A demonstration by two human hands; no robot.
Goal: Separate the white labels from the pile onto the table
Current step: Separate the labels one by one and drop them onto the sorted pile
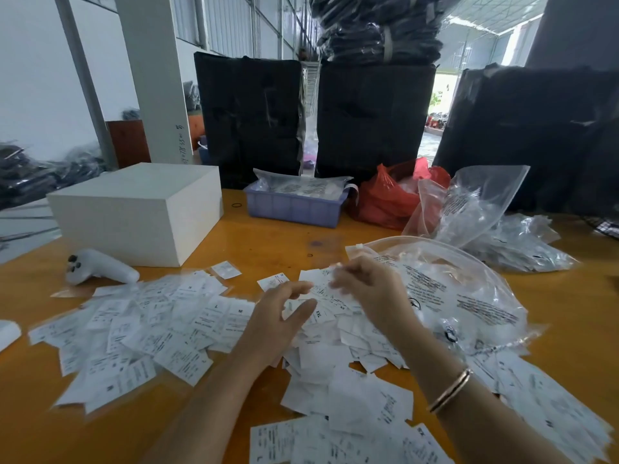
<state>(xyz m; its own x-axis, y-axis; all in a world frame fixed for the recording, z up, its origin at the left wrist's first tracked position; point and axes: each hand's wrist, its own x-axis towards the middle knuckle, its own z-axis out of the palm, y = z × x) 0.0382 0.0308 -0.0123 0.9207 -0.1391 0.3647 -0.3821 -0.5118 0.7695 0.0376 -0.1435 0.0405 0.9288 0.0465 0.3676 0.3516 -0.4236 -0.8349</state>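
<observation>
A wide pile of small white printed labels (160, 326) covers the orange table (274, 242), from the left side to the near right edge. My left hand (274, 326) hovers over the middle of the pile with its fingers spread and relaxed, holding nothing. My right hand (368, 289), with a bracelet on the wrist, is just to its right, fingers curled down and pinching a white label (321, 279) at the top of the pile. The hand is motion-blurred.
A white box (140, 209) and a white controller (97, 267) sit at the left. A purple tray (294, 204), a red bag (392, 195) and clear plastic bags (469, 296) lie behind and right. Black wrapped bundles (371, 122) stand at the back.
</observation>
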